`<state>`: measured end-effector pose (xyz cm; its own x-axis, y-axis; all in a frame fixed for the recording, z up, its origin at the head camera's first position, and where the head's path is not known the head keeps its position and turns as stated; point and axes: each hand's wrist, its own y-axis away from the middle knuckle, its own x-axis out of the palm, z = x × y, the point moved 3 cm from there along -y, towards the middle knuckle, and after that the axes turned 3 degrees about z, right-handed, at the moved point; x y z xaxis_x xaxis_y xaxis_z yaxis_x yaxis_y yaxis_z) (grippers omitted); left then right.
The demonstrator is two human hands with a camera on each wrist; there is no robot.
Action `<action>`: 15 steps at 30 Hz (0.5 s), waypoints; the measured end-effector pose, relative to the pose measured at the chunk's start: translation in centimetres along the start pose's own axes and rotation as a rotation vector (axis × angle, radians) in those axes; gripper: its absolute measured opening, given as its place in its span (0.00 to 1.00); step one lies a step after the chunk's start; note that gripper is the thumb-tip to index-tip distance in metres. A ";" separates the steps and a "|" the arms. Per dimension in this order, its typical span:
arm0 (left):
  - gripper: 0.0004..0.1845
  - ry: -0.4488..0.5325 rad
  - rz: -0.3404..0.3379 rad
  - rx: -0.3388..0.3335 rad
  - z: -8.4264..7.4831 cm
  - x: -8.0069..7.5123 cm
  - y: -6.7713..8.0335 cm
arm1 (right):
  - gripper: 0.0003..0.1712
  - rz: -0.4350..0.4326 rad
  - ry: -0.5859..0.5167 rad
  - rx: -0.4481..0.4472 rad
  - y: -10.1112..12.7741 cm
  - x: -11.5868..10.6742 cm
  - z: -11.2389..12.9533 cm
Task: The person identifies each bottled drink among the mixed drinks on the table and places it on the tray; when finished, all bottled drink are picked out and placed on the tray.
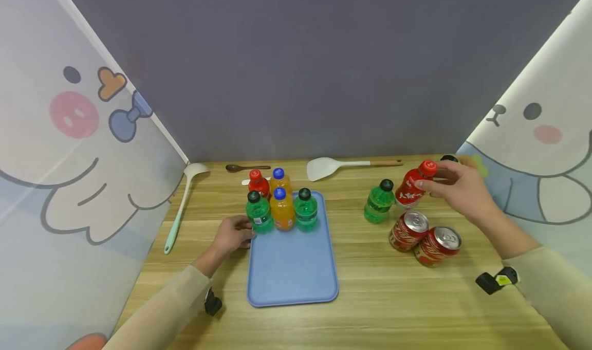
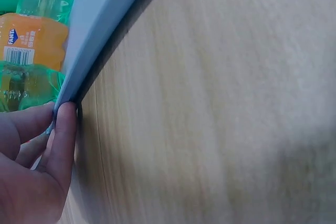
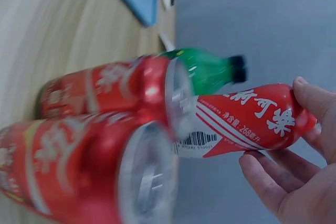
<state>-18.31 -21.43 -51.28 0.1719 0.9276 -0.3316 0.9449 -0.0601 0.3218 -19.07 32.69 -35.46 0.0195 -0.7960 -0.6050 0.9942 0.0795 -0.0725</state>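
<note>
Gripping a red bottle (image 1: 413,185) near its cap, the person's right hand (image 1: 462,190) holds it tilted and lifted just above the wooden surface (image 1: 384,298), on the right side. Its fingers and thumb curl round the bottle's upper part, a closed grip. The left hand (image 1: 231,235) rests at the left rim of a blue tray (image 1: 291,268), its fingers curled against the edge, pinching it as the left wrist view shows.

Five bottles stand upright on the tray's far end: two green (image 1: 259,214), two orange (image 1: 282,211) and one red (image 1: 258,184). One more green bottle (image 1: 379,202) stands on the surface just beside the held red one. Two red cans (image 1: 423,237) lie on their sides, touching each other, just in front of that green bottle.

Four utensils lie along the far and left edges: one pale green ladle (image 1: 182,206), one brown spoon (image 1: 245,168), one white spatula (image 1: 342,166) with a wooden handle, and one small white piece (image 1: 245,182) behind the tray, mostly hidden.
</note>
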 end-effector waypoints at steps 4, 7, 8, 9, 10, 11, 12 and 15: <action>0.28 0.030 0.016 -0.019 0.4 -0.2 0.0 | 0.30 -0.014 0.068 -0.024 0.1 -0.4 2.0; 0.29 0.048 0.026 -0.037 0.5 -0.2 0.0 | 0.31 -0.023 0.121 -0.038 0.2 -0.6 3.4; 0.30 0.053 0.028 -0.042 0.5 -0.2 0.0 | 0.31 -0.026 0.132 -0.041 0.3 -0.6 3.9; 0.30 0.048 0.034 -0.039 0.5 -0.2 0.1 | 0.30 -0.029 0.136 -0.045 0.4 -0.6 4.3; 0.30 0.052 0.035 -0.043 0.5 -0.2 0.1 | 0.30 -0.033 0.138 -0.051 0.4 -0.6 4.8; 0.30 0.049 0.038 -0.043 0.5 -0.2 0.2 | 0.29 -0.036 0.138 -0.059 0.5 -0.6 5.2; 0.30 0.050 0.038 -0.047 0.4 -0.2 0.3 | 0.29 -0.039 0.138 -0.063 0.6 -0.6 5.6; 0.31 0.052 0.051 -0.051 0.4 -0.2 0.6 | 0.28 -0.041 0.137 -0.062 0.9 -0.5 6.7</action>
<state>-17.66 -21.83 -51.41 0.2037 0.9419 -0.2672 0.9197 -0.0905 0.3820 -17.47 29.13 -29.91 -0.0398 -0.7106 -0.7025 0.9853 0.0889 -0.1458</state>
